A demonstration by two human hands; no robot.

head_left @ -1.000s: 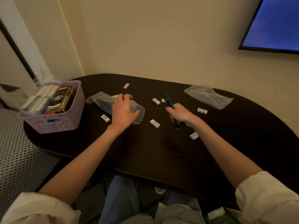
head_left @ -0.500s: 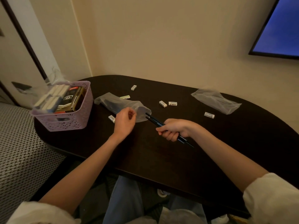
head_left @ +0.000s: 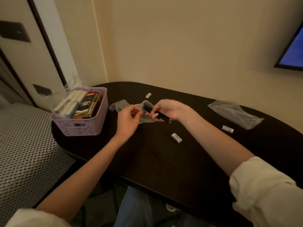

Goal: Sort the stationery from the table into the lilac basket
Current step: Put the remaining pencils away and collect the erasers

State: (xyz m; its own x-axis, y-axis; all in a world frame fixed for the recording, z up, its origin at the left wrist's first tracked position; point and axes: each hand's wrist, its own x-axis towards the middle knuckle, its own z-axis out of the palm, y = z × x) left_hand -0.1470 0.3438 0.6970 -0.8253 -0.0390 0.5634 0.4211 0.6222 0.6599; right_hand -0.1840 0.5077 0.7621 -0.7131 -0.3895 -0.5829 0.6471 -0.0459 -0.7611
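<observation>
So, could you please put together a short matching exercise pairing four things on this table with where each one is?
Things:
1. dark pens
2. lilac basket
3. empty clear bag
4. black box

Places:
A. inside the basket
B. table's left end
C. in the right hand
D. table's right side

Pairs: 1-C, 2-B, 3-D, 4-A

The front ends of the black pens [head_left: 157,113] go inside the see-through bag [head_left: 122,104] by the left hand [head_left: 127,119], so their tips are hidden. The right hand [head_left: 165,110] covers their middle. The print on the small erasers [head_left: 176,137] near the right arm is too tiny to read. The screen [head_left: 293,51] is cut off.
</observation>
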